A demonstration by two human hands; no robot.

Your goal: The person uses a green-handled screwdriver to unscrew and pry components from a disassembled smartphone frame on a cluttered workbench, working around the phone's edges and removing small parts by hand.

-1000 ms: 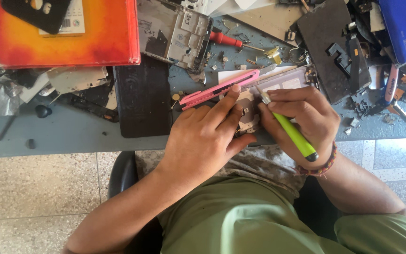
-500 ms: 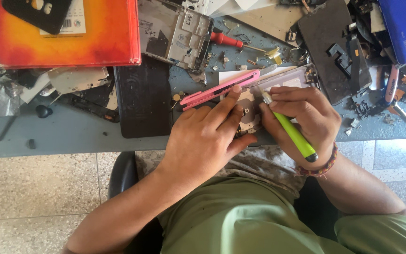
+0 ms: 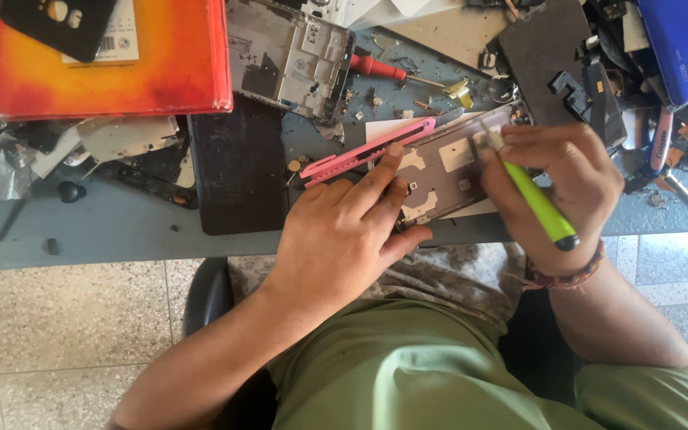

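Observation:
An opened phone body (image 3: 447,169), grey metal with white patches, lies near the front edge of the blue-grey table (image 3: 121,231). My left hand (image 3: 344,231) presses down on its left end, index finger stretched along its upper edge. A pink utility knife (image 3: 360,151) lies just beyond that finger. My right hand (image 3: 559,187) grips a green-handled screwdriver (image 3: 539,203), its tip set on the phone's upper right part. A beaded bracelet (image 3: 563,275) sits on the right wrist.
An orange-red box (image 3: 105,72) with a black phone case (image 3: 57,24) on it lies at the back left. A black phone panel (image 3: 236,171), a bare phone frame (image 3: 288,56), a red screwdriver (image 3: 384,69), a blue box (image 3: 686,44) and scattered small parts surround the work spot.
My right hand has moved right and up with the green screwdriver, uncovering more of the phone body. My left hand stays pressed on the phone's left end.

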